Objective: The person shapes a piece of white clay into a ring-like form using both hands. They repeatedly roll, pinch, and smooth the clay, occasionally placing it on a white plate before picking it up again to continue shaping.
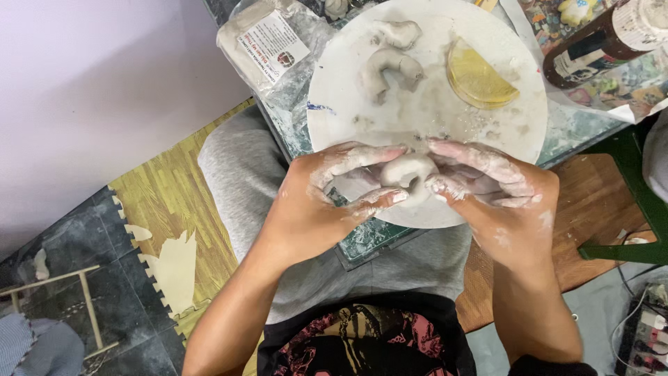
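Both my hands are smeared with pale clay and meet over the near rim of a round white board. My left hand and my right hand pinch a small lump of grey-white clay between their fingertips, thumbs underneath. Farther back on the board lie a curved clay roll and a smaller clay piece. A yellow half-round sponge rests on the board's right side.
A clear bag holding a clay block lies at the board's left. A dark brown bottle lies at the top right. A glass-topped table edge sits over my grey-trousered lap. Wooden floor mat and dark tiles are at the left.
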